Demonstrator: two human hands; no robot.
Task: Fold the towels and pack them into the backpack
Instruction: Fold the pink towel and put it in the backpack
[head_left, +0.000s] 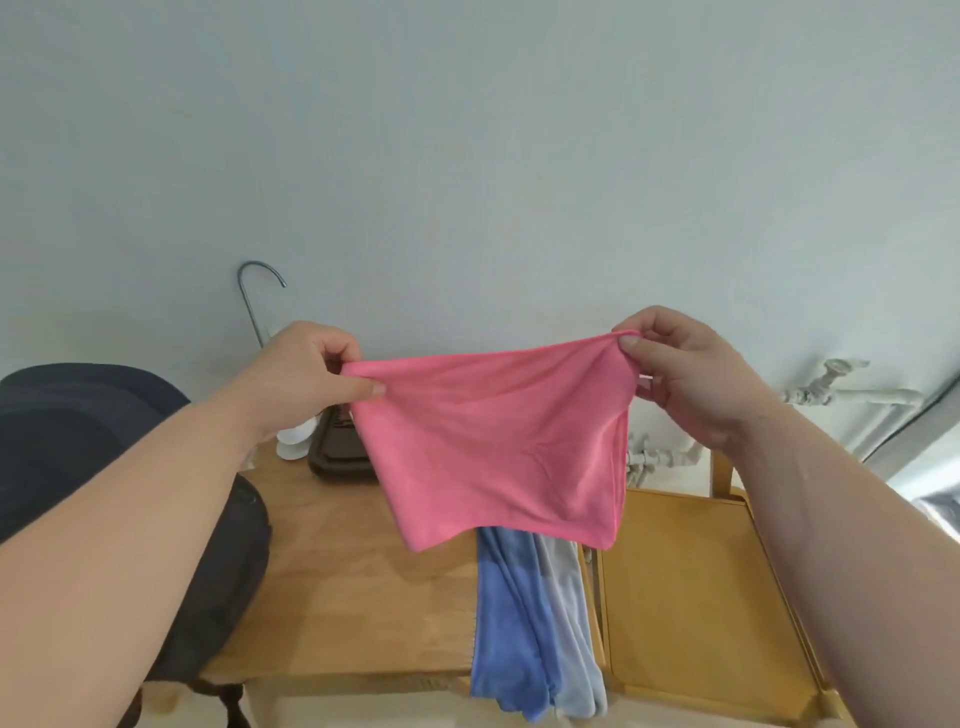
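Note:
A pink towel (493, 447) hangs in the air above the wooden table (353, 587), stretched between both hands. My left hand (306, 374) pinches its upper left corner. My right hand (685, 369) pinches the upper right corner. A blue towel (509, 623) and a pale grey-blue towel (571, 613) lie draped over the table's right edge, their tops hidden behind the pink one. The dark backpack (228, 566) sits on the table's left side, partly covered by my left forearm.
A dark tray (337, 457) and a white object (293, 441) stand at the back of the table. A yellow wooden chair seat (696, 592) is at the right. A dark rounded chair back (78, 431) is at the left. White pipes (831, 389) run along the wall.

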